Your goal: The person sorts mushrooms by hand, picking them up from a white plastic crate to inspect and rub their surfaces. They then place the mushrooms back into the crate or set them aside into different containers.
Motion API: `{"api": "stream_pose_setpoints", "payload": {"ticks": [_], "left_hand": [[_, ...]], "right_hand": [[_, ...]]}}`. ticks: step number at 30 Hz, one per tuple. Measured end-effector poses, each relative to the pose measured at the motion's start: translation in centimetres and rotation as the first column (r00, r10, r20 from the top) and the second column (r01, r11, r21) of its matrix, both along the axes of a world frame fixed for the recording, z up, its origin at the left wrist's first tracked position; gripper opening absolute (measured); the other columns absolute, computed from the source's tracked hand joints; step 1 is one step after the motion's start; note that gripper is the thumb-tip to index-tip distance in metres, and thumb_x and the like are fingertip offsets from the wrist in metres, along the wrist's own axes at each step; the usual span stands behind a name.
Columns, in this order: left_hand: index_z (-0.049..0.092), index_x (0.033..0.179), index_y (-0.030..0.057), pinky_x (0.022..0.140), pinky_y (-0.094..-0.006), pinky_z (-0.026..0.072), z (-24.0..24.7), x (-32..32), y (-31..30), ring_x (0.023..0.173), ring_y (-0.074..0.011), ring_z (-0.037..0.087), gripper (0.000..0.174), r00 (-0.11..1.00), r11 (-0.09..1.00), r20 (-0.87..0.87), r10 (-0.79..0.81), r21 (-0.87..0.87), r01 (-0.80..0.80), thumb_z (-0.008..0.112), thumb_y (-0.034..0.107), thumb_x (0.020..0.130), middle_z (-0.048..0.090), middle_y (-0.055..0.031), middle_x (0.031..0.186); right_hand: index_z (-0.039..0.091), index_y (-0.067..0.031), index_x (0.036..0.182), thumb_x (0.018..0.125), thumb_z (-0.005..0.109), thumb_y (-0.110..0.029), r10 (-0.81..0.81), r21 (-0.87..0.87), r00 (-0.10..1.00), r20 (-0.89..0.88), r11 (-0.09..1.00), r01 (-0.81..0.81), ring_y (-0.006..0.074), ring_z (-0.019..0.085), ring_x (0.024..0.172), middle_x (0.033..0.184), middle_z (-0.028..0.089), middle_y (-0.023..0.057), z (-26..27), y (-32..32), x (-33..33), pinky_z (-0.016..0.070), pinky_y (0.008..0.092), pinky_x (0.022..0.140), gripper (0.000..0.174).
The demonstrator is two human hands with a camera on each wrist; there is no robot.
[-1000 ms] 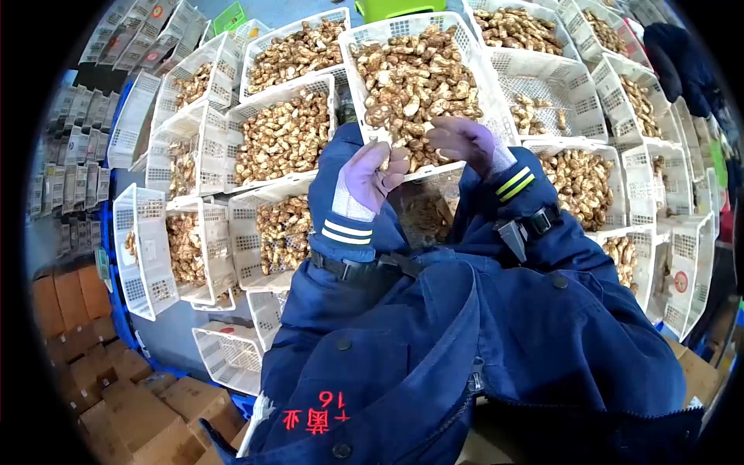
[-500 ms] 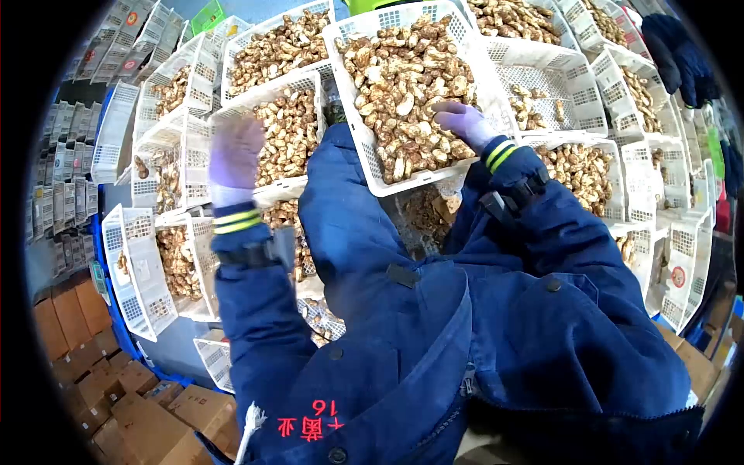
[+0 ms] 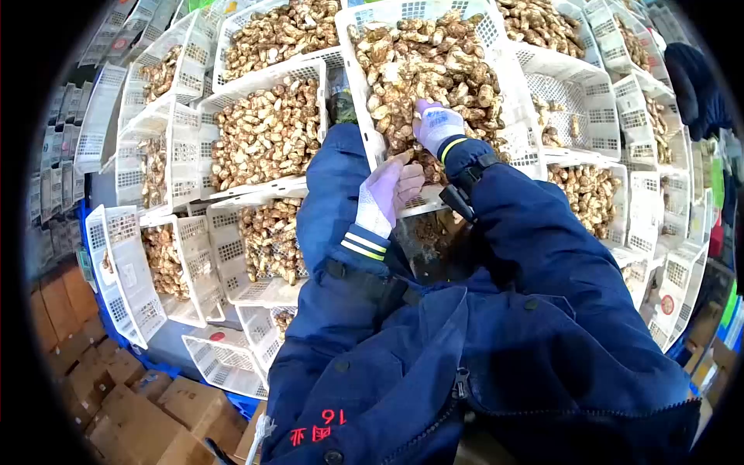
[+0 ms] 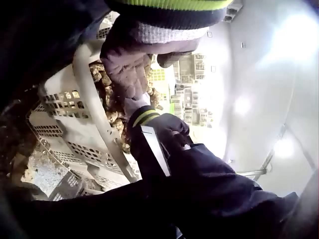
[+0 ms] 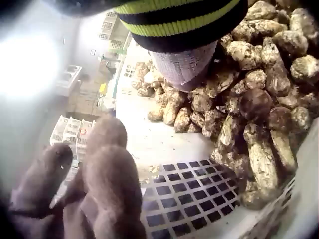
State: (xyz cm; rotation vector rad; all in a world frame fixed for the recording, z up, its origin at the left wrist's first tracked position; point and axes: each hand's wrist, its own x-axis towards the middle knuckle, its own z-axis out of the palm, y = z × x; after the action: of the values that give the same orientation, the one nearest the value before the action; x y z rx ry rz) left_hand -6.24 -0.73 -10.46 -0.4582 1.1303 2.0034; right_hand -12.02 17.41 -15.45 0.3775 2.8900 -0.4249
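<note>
The right hand (image 3: 438, 125), in a pale purple glove, reaches into brown-and-cream mushrooms (image 3: 446, 58) heaped in the white slotted crate (image 3: 372, 146) before the knees. In the right wrist view its glove (image 5: 185, 64) goes down against the pile, and the fingertips are hidden; I cannot tell whether they grip a mushroom. Over the crate's near edge hovers the left hand (image 3: 391, 190), close to the right one. Its fingers (image 5: 112, 174) bend loosely, with a gap beside the thumb and nothing showing between. The left wrist view has the left hand (image 4: 127, 59) overlapping the right.
White crates surround the seated person; the left one (image 3: 322, 116) is full of mushrooms, while one at right (image 3: 581, 89) holds a small cluster. Dark debris (image 3: 426, 240) lies beneath the near edge. Cardboard boxes (image 3: 143, 411) are stacked at lower left.
The left hand goes from near the centre crate out over the left crate, then back to the centre crate's near edge. The right hand has shifted left and reaches into the mushrooms.
</note>
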Motion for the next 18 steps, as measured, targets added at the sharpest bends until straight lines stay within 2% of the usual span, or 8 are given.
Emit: {"api": "stream_pose_setpoints", "payload": {"ticks": [5, 7, 11, 12, 13, 15, 17, 18], "left_hand": [[0.046, 0.130, -0.0003, 0.081, -0.0345, 0.0519, -0.9, -0.4, -0.6, 0.097, -0.0258, 0.061, 0.045, 0.993, 0.997, -0.082, 0.080, -0.008, -0.080, 0.053, 0.028, 0.096, 0.060, -0.0172, 0.114], [0.039, 0.136, 0.0052, 0.083, -0.0391, 0.0512, -0.6, -1.1, -0.2, 0.106, -0.0287, 0.057, 0.051, 0.994, 0.998, -0.089, 0.061, 0.029, -0.059, 0.051, 0.035, 0.096, 0.055, -0.0164, 0.122], [0.037, 0.138, 0.0082, 0.083, -0.0426, 0.0556, -0.6, -2.7, 0.4, 0.105, -0.0314, 0.060, 0.050, 0.996, 0.945, -0.068, 0.057, 0.325, -0.032, 0.050, 0.033, 0.097, 0.054, -0.0160, 0.126], [0.035, 0.140, 0.0071, 0.081, -0.0420, 0.0567, -0.8, -3.0, 0.0, 0.102, -0.0311, 0.062, 0.054, 0.994, 0.945, -0.104, 0.018, 0.327, 0.017, 0.053, 0.030, 0.095, 0.055, -0.0162, 0.124], [0.033, 0.142, 0.0060, 0.080, -0.0415, 0.0577, -1.0, -3.1, -0.4, 0.100, -0.0309, 0.064, 0.059, 0.990, 0.944, -0.138, -0.020, 0.323, 0.064, 0.057, 0.028, 0.093, 0.056, -0.0164, 0.122], [0.035, 0.141, 0.0044, 0.080, -0.0417, 0.0578, -1.1, -3.1, -0.6, 0.099, -0.0314, 0.065, 0.054, 0.991, 0.905, -0.127, 0.043, 0.424, 0.015, 0.055, 0.018, 0.092, 0.058, -0.0176, 0.117], [0.037, 0.139, 0.0031, 0.081, -0.0417, 0.0580, -0.5, -3.1, -0.6, 0.099, -0.0316, 0.065, 0.051, 0.989, 0.894, -0.114, 0.098, 0.447, -0.037, 0.054, 0.011, 0.092, 0.060, -0.0185, 0.115], [0.038, 0.138, 0.0026, 0.081, -0.0417, 0.0581, 0.4, -3.1, -0.5, 0.098, -0.0315, 0.065, 0.049, 0.987, 0.905, -0.108, 0.123, 0.421, -0.067, 0.053, 0.009, 0.092, 0.060, -0.0187, 0.115]], "right_hand": [[0.063, -0.0116, 0.110, 0.084, 0.057, -0.019, -0.162, -0.507, 0.985, 0.058, 0.845, 0.169, 0.0234, 0.066, 0.076, 0.095, 0.068, 0.0119, 1.0, 3.5, 0.4, 0.0525, 0.0351, 0.070, 0.027], [0.064, -0.0121, 0.107, 0.084, 0.058, -0.014, -0.253, -0.904, 0.951, 0.178, 0.339, 0.260, 0.0151, 0.061, 0.063, 0.085, 0.067, 0.0081, 0.4, 4.2, 0.8, 0.0503, 0.0290, 0.055, 0.024], [0.064, -0.0102, 0.114, 0.088, 0.061, -0.016, 0.212, -0.848, 0.965, 0.156, 0.530, 0.021, 0.0066, 0.054, 0.054, 0.078, 0.064, 0.0011, 11.1, 1.4, 1.5, 0.0454, 0.0221, 0.051, 0.026], [0.064, -0.0106, 0.116, 0.089, 0.061, -0.018, 0.217, -0.870, 0.957, 0.193, 0.488, 0.065, 0.0061, 0.055, 0.056, 0.078, 0.066, 0.0007, 11.8, 1.3, 0.7, 0.0463, 0.0213, 0.052, 0.028], [0.063, -0.0096, 0.118, 0.089, 0.060, -0.022, 0.096, -0.744, 0.989, 0.111, 0.668, 0.018, 0.0077, 0.056, 0.056, 0.074, 0.066, 0.0021, 12.6, 1.3, -0.7, 0.0478, 0.0220, 0.055, 0.032], [0.059, -0.0103, 0.125, 0.088, 0.057, -0.028, -0.005, -0.534, 0.994, -0.105, 0.844, -0.053, 0.0189, 0.065, 0.072, 0.088, 0.068, 0.0117, 9.7, 2.4, -4.4, 0.0525, 0.0305, 0.069, 0.041], [0.050, -0.0133, 0.133, 0.086, 0.053, -0.031, 0.213, -0.150, 0.920, -0.330, 0.950, -0.274, 0.0318, 0.063, 0.098, 0.109, 0.062, 0.0205, 3.2, 2.2, -8.1, 0.0489, 0.0398, 0.087, 0.051], [0.044, -0.0158, 0.138, 0.083, 0.052, -0.028, 0.212, -0.191, 0.975, -0.071, 0.956, -0.222, 0.0380, 0.053, 0.115, 0.126, 0.053, 0.0233, 4.6, 0.6, -8.8, 0.0426, 0.0449, 0.097, 0.056]]}}
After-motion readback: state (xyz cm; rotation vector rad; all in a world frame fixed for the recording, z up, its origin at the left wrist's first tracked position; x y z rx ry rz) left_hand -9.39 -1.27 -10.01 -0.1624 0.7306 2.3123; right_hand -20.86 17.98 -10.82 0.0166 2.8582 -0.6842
